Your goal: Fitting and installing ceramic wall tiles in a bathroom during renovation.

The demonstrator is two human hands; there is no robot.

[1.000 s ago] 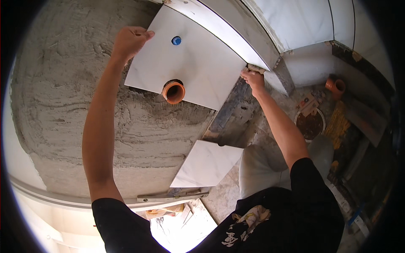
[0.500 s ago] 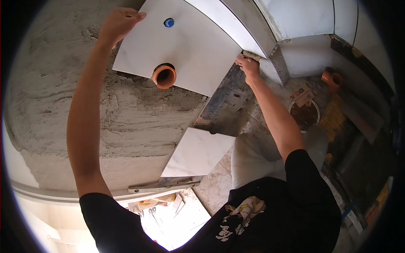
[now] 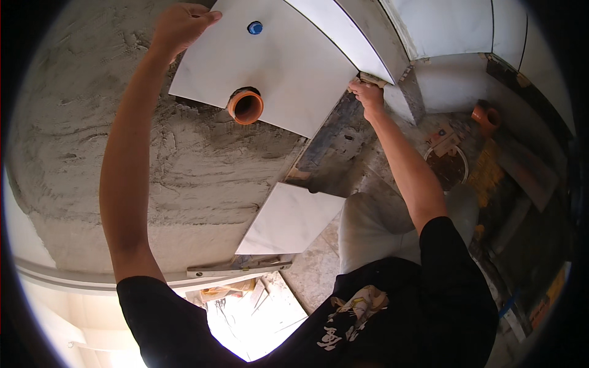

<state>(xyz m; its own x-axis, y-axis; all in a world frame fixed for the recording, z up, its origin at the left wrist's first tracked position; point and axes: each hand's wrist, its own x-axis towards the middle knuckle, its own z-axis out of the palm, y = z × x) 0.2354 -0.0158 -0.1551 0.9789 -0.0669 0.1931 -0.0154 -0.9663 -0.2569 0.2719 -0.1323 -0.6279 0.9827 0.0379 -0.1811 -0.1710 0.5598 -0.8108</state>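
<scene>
A large white tile (image 3: 282,67) lies against the rough grey mortar wall. An orange pipe end (image 3: 246,107) pokes through a cutout at its lower edge, and a blue plug (image 3: 255,27) shows in a small round hole higher up. My left hand (image 3: 181,27) is closed at the tile's upper left edge, thumb along its face and the other fingers mostly hidden. At the tile's right corner my right hand (image 3: 368,97) has its fingers curled beside a small tan block (image 3: 372,78). What those fingers pinch, if anything, is hidden.
Below stands a loose white tile (image 3: 288,221) with a small notch. A spirit level (image 3: 239,270) rests on the ledge at lower left. To the right are a round bucket (image 3: 446,164), an orange pipe fitting (image 3: 486,116) and a flat grey board (image 3: 527,175).
The whole view has shifted slightly. Both hands stay at the same places on the tile, and the tile keeps its position around the pipe.
</scene>
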